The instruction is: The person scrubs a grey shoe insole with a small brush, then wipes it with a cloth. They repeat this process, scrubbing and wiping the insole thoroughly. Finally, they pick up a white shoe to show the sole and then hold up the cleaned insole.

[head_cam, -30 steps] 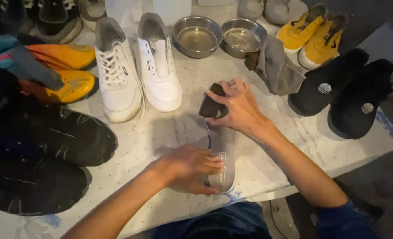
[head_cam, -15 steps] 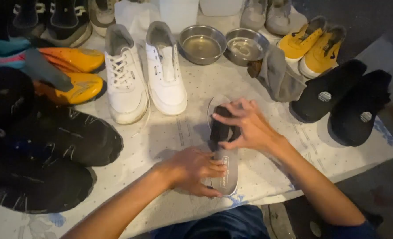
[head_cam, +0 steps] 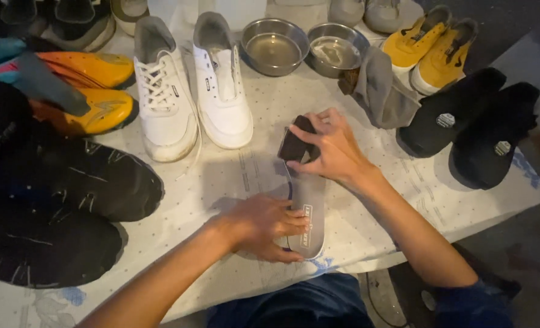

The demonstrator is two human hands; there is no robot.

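Insole pinned flat and scrubbed on the tabletop

Insole (head_cam: pixel 309 209), grey and long, lies flat near the front edge of the tabletop (head_cam: pixel 252 176), its toe end pointing away from the person. It has a darker rim along its left side and some small print near the heel end, too small to make out. The left hand (head_cam: pixel 264 225) presses down on that heel end, fingers spread over it, holding it still rather than gripping. The right hand (head_cam: pixel 331 146) is clenched around a dark brush (head_cam: pixel 295 144), which sits on the far end of the insole.

Just beyond the hands stands a pair of white sneakers (head_cam: pixel 191 91), toes toward the person. Behind them are two metal bowls (head_cam: pixel 303 45) side by side. A grey cloth (head_cam: pixel 382 91) is bunched to the right of the bowls. Further right sit yellow shoes (head_cam: pixel 431 45) and a pair of black shoes (head_cam: pixel 470 127). On the left are orange shoes (head_cam: pixel 91 91) and large black sneakers (head_cam: pixel 63 212), crowding that side.
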